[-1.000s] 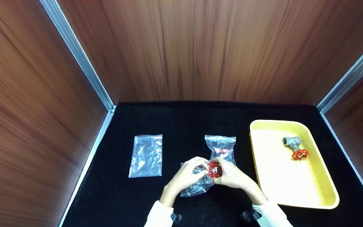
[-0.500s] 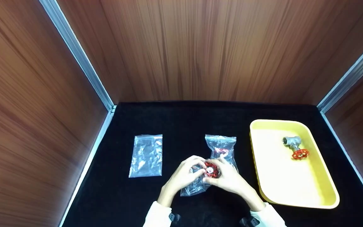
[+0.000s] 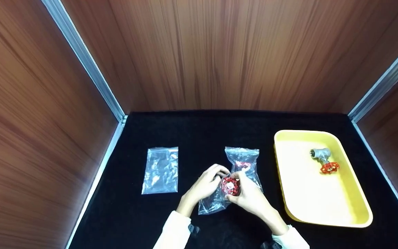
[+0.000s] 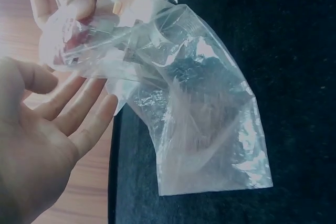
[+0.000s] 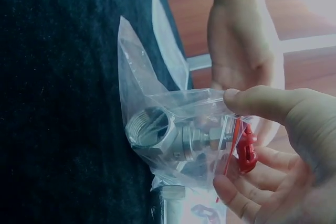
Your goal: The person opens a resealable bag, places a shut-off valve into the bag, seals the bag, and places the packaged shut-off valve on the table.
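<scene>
A metal valve with a red handwheel sits inside a clear zip-lock bag. Part of the handwheel stands out at the bag's mouth, by the red zip line. With thumb and fingers, my right hand grips the handwheel end and the plastic around it. My left hand is on the left side of the bag; in the left wrist view its fingers reach toward the plastic, loosely spread, with the thumb apart. Whether those fingertips touch the bag I cannot tell.
Just beyond the hands lies another zip-lock bag with a red-wheeled valve in it. A flat clear bag lies to the left on the black cloth. The yellow tray on the right holds a loose valve. Wood-grain walls surround the table.
The handwheel has shifted slightly left and turned face-up as the right hand moved left. The left hand's fingers have moved off the handwheel toward the far side of the bag.
</scene>
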Tool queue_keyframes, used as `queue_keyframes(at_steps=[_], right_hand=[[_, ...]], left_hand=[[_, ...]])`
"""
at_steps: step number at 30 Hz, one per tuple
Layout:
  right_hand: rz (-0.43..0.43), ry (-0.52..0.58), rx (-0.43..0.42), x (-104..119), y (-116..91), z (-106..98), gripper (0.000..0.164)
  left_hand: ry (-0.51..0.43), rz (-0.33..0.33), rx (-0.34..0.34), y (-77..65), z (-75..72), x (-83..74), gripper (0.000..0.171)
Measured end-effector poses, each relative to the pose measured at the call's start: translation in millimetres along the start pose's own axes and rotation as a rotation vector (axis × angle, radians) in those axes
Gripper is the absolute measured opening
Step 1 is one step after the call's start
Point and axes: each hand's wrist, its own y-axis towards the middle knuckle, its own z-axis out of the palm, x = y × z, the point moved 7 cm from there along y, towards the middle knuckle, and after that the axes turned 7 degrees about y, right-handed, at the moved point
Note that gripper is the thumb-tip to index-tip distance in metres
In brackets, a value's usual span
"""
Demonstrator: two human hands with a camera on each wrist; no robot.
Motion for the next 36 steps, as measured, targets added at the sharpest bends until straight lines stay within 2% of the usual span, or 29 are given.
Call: queue_keyframes(at_steps=[6,12,15,21,29,32,36], right_hand=[[-0.056,-0.02,0.005,3,0,-3,0.061],[-0.107,-0.056,-0.029,3,-2,-7,0.058],[-0.109,-0.059,-0.052,0,-5,-9,0.058],[-0.138,-0.028,-0.106,-3,-10,-13,0.059],[-0.125,-0.269,-0.148,-3,-14,-21,0.056],[-0.104,-0.288,-0.145,-4,-15,-23,0.055],[-0.082,-0.229,-0.13,-7,-15,-24,0.05]], left_hand=[[0.031,0.005,0.071,12.2,5.8,5.6,0.041],[0.052,-0.077,0.118,16.1,8.3,17.7,0.034],[0.032,-0.104,0.105,14.9,6.8,22.7,0.023],[0.001,-0.095,0.073,12.3,4.4,27.4,0.009],[0.007,-0.072,0.045,10.8,0.7,27.2,0.009],[0.008,-0.074,0.041,10.3,-0.2,27.2,0.012],[0.002,-0.092,0.031,9.5,-2.1,28.2,0.015]])
